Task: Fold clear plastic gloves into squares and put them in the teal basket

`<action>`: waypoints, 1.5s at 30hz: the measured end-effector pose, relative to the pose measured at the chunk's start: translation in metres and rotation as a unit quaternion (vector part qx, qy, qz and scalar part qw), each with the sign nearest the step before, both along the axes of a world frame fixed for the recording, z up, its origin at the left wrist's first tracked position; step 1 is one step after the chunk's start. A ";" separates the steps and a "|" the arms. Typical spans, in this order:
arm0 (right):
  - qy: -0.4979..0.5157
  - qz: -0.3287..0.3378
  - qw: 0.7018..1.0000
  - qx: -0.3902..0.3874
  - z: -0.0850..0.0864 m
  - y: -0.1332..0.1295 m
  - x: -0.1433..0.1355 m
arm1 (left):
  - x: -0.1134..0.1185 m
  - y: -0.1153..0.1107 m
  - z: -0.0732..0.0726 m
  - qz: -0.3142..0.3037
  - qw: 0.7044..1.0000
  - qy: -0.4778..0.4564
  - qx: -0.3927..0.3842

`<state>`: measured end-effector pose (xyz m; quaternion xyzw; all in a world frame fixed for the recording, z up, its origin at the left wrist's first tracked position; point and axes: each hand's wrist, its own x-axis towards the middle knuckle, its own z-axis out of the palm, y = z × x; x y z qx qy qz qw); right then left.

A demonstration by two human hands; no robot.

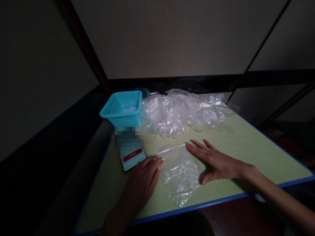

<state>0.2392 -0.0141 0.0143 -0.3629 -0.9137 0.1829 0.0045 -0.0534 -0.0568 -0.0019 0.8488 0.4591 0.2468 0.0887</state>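
Note:
A clear, wrinkled plastic bag [180, 173] lies spread on the table between my two hands. My left hand [141, 183] rests palm down at its left edge, fingertips touching the film, thumb a little apart from the index finger. On the other side my right hand [216, 164] lies flat with its fingers spread, its fingertips at the bag's upper right edge. Its thumb points toward the bag's right side. Just past my left hand is a phone [133, 157] with a lit screen, partly blurred out.
A turquoise plastic basin [125, 114] stands at the table's far left corner, with something pale inside. Beside it, a heap of crumpled clear plastic bags [182, 111] stretches along the back edge. The pale table [265, 157] has a blue rim. Panels rise behind it.

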 end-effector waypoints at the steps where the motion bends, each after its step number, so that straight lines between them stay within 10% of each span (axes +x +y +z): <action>1: 0.000 -0.003 1.000 0.001 0.000 0.000 -0.001 | 0.000 0.000 0.000 0.001 1.000 0.004 0.004; 13: 0.070 -0.012 0.997 0.005 0.007 0.006 0.001 | -0.002 -0.004 -0.002 0.009 0.995 0.000 0.103; 24: 0.187 0.080 0.979 -0.014 0.012 0.012 -0.032 | 0.081 -0.029 0.017 -0.197 0.978 0.064 -0.019; 45: 0.031 0.076 0.993 0.081 -0.010 0.021 -0.034 | 0.076 -0.019 0.007 -0.256 0.959 0.117 -0.023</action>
